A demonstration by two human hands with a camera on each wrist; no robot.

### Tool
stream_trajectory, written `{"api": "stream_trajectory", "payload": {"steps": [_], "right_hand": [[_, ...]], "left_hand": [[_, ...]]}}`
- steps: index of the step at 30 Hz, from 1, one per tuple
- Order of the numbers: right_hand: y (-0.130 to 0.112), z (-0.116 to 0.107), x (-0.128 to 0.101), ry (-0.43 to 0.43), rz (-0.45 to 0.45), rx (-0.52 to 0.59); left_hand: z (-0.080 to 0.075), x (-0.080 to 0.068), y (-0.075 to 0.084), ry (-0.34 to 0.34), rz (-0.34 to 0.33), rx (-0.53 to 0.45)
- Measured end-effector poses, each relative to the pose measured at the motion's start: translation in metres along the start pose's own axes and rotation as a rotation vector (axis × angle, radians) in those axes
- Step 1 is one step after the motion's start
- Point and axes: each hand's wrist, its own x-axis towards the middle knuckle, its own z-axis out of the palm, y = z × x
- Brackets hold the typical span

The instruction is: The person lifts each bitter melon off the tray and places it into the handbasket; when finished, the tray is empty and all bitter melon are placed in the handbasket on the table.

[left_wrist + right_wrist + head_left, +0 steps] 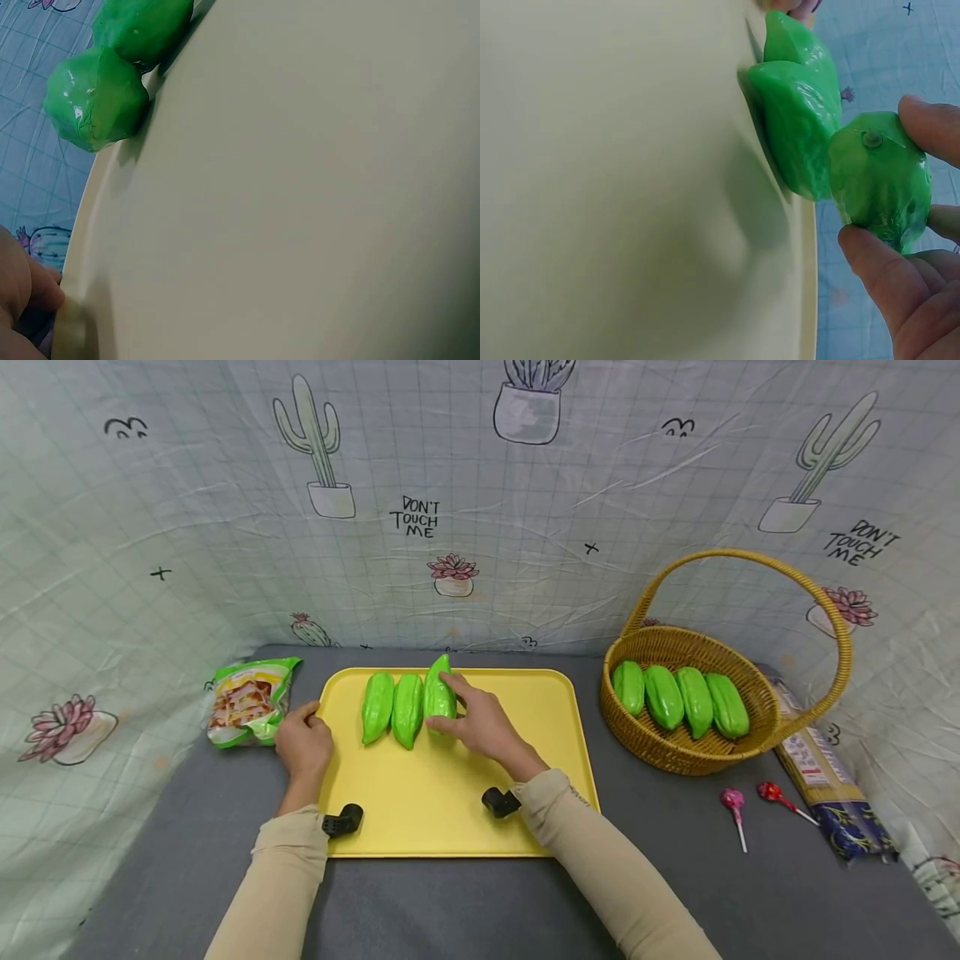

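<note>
Both arms stretched forward, sleeves ending at wrists. Left arm (pixel 273 877) fairly straight, left hand (pixel 303 743) with fingers curled in. Right arm (pixel 607 860) slanting inward, right hand (pixel 483 714) pinching, fingers (pixel 885 274) bent.

Makeshift filming booth; wider room hidden

Creased cactus-print cloth (pixel 525 477) walled the back and both sides of a grey desk (pixel 420 902); small black wrist cameras (pixel 349 819) suggested recording. Home, lab or office: could not tell.
</note>
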Motion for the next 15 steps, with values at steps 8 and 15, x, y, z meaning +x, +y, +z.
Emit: {"api": "stream_trajectory", "payload": {"steps": [8, 15], "right_hand": [[-0.001, -0.006, -0.003, 0.005, 0.015, 0.026], [-0.001, -0.014, -0.008, 0.031, -0.001, 0.06]], "left_hand": [[0.001, 0.0, 0.0, 0.014, 0.007, 0.007], [-0.001, -0.001, 0.003, 0.022, 0.01, 0.013]]}}
